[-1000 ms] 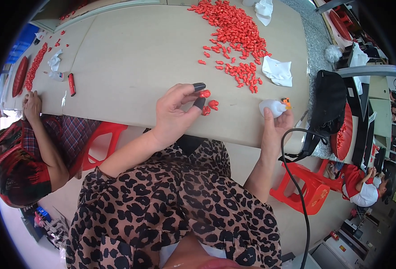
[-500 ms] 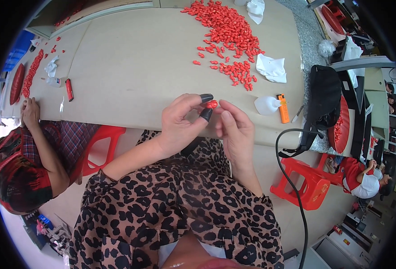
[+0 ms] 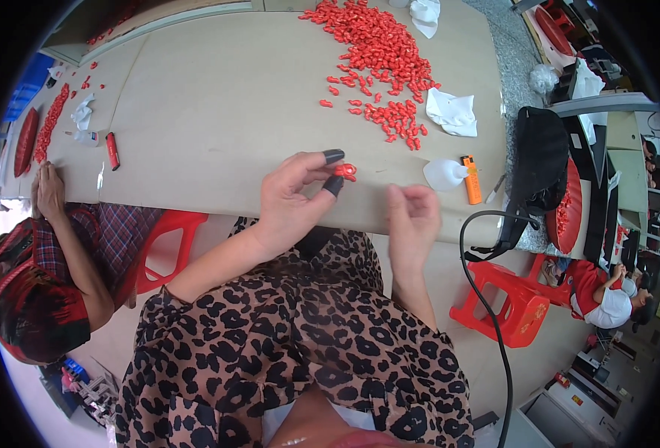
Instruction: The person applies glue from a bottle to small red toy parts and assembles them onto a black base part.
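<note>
While our left grip (image 3: 296, 187) pinches a small red piece (image 3: 345, 172) between thumb and fingertip, our right grip (image 3: 412, 216) has drawn off to the right and is apart from it, near the front edge of the counter (image 3: 218, 112). Half a second ago the two were close together at the piece; a second ago the right one seemed to have hold of the white bottle (image 3: 444, 175), which now rests on the counter with its narrow tip just beside the orange lighter (image 3: 471, 181). For the work in hand, we judge this to mean that the piece is in the left grip's keeping alone, with the right one freed from the bottle.

The fingers of our right grip curl loosely with the thumb near them; we cannot tell whether they press on anything small. On the left, dark covers (image 3: 334, 157) sleeve the thumb and one fingertip, and the piece sits between them, raised just above the counter. Farther off lies a heap of red pieces (image 3: 378, 41), with a crumpled white tissue (image 3: 452, 112) at its right side.

As for brands, labels and writing, we find none legible on the bottle or the lighter, and any marks on the pieces are too small to tell.
</note>
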A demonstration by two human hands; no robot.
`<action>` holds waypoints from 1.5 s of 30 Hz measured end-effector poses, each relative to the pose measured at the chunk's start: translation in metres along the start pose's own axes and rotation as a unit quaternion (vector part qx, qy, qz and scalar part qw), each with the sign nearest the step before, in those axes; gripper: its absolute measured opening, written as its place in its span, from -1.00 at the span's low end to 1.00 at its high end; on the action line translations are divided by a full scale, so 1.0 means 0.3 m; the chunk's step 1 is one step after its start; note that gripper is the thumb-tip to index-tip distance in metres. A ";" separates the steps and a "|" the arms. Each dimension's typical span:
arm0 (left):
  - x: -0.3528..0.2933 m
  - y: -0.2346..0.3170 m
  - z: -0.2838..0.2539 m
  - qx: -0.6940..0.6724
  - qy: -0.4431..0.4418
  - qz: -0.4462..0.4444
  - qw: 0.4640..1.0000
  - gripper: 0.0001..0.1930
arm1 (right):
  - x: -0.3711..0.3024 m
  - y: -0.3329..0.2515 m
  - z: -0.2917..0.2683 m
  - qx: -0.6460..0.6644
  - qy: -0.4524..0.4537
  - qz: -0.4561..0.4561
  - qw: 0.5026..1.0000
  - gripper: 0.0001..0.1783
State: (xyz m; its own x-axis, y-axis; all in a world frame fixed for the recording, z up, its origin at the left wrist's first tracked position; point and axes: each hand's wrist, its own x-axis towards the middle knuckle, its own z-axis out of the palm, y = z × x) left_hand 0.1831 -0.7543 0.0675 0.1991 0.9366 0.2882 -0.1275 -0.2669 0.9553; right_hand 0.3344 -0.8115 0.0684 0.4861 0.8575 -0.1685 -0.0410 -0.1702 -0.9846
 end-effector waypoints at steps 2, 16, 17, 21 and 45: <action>0.001 -0.011 -0.029 -0.058 -0.022 -0.083 0.995 -0.65 | 0.029 0.045 -0.064 -0.129 0.089 -0.011 0.988 -0.54; -0.045 -0.117 -0.308 -0.091 -0.101 -0.146 0.980 -0.65 | 0.024 0.112 0.050 -0.079 -0.004 -0.159 0.984 -0.50; -0.053 -0.126 -0.333 -0.093 -0.094 -0.148 0.980 -0.65 | 0.023 0.118 0.054 -0.096 -0.042 -0.160 0.982 -0.51; -0.090 -0.175 -0.396 -0.080 -0.126 -0.180 0.972 -0.66 | -0.022 0.165 0.123 0.009 -0.120 -0.081 0.989 -0.51; -0.105 -0.174 -0.516 -0.033 -0.218 -0.196 0.955 -0.55 | -0.077 0.250 0.323 0.170 -0.111 0.031 0.979 -0.77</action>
State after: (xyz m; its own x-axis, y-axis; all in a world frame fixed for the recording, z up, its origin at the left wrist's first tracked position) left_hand 0.0331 -0.7348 -0.0018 0.6280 0.7744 -0.0777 -0.0173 0.1137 0.9934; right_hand 0.2357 -0.7971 -0.0062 0.2744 0.9412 -0.1970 -0.3701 -0.0857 -0.9250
